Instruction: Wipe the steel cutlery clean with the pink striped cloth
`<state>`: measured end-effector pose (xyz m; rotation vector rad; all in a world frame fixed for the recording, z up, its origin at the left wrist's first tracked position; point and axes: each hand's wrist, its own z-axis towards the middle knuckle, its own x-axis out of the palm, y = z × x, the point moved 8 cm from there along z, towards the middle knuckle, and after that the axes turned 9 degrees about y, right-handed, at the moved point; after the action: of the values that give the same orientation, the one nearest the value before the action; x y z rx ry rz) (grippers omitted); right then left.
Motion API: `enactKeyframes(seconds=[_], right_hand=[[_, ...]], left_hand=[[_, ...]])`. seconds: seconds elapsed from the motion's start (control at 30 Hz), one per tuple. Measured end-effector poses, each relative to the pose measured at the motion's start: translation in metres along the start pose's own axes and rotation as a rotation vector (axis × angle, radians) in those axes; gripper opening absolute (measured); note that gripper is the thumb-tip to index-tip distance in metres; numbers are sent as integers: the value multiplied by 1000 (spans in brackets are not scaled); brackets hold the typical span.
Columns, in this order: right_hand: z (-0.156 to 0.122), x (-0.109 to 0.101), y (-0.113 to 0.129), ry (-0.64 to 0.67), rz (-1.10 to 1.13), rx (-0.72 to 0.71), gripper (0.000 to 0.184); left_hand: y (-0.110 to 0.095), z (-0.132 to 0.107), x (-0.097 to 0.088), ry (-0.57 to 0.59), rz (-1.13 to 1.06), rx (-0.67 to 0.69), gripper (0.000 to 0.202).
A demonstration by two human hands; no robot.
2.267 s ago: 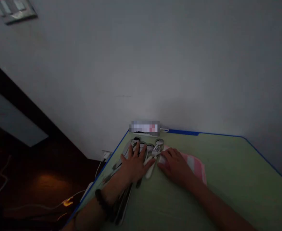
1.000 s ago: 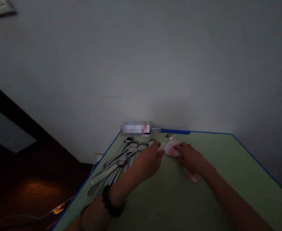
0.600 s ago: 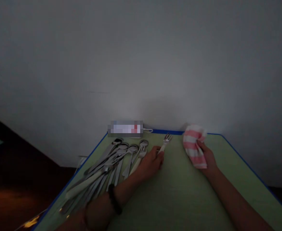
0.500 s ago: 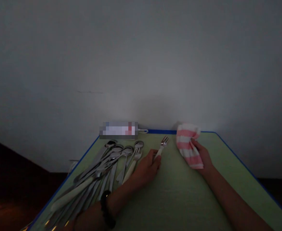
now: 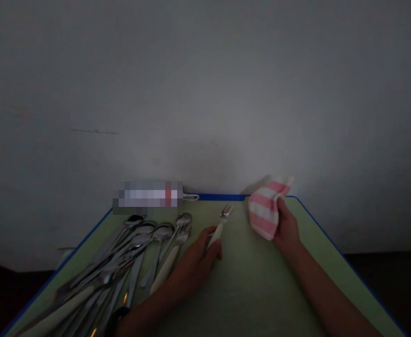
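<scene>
My left hand (image 5: pixel 201 255) is closed around the pale handle of a fork (image 5: pixel 225 215), whose metal tines point up and away over the table. In my right hand (image 5: pixel 287 224) is a pink-and-white striped cloth (image 5: pixel 265 210), gripped at its right side so that it hangs bunched. A gap separates the cloth from the fork. Left of my left hand lies another pale-handled fork (image 5: pixel 170 257), beside a spoon (image 5: pixel 163 230) and a spread pile of spoons, forks and other metal cutlery (image 5: pixel 121 260). My left forearm hides part of the pile.
The pale green table (image 5: pixel 254 290) has a blue edge and stands against a grey wall (image 5: pixel 212 93). A blurred-out box-like object (image 5: pixel 149 194) with a white loop (image 5: pixel 191 197) sits at the back left edge.
The view has shifted a little to the right, so the table things appear further left. The cloth has turned and folded in my right hand. My left hand keeps its hold on the fork.
</scene>
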<state>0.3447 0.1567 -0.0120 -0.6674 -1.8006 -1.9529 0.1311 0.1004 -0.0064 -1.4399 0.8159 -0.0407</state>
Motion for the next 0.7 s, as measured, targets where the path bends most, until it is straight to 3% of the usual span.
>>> enactKeyframes(seconds=[0.1, 0.17, 0.27, 0.33, 0.47, 0.57, 0.7], right_hand=[[-13, 48, -23, 232, -21, 37, 37], [-20, 63, -45, 274, -7, 96, 40], [-22, 50, -65, 106, 1, 128, 29], [-21, 41, -68, 65, -19, 114, 22], [-21, 46, -63, 161, -217, 103, 40], [-24, 56, -56, 233, -427, 50, 32], [-24, 61, -59, 285, -266, 87, 30]], left_hand=[[-2, 1, -2, -32, 19, 36, 40], [-5, 0, -4, -59, 64, 81, 37], [-9, 0, -2, -58, 156, 130, 35], [-11, -1, 0, -52, 195, 152, 35], [-8, -2, 2, -70, 220, 131, 35], [-7, -3, 4, -57, 210, 127, 35], [-11, -4, 4, -56, 175, 151, 33]])
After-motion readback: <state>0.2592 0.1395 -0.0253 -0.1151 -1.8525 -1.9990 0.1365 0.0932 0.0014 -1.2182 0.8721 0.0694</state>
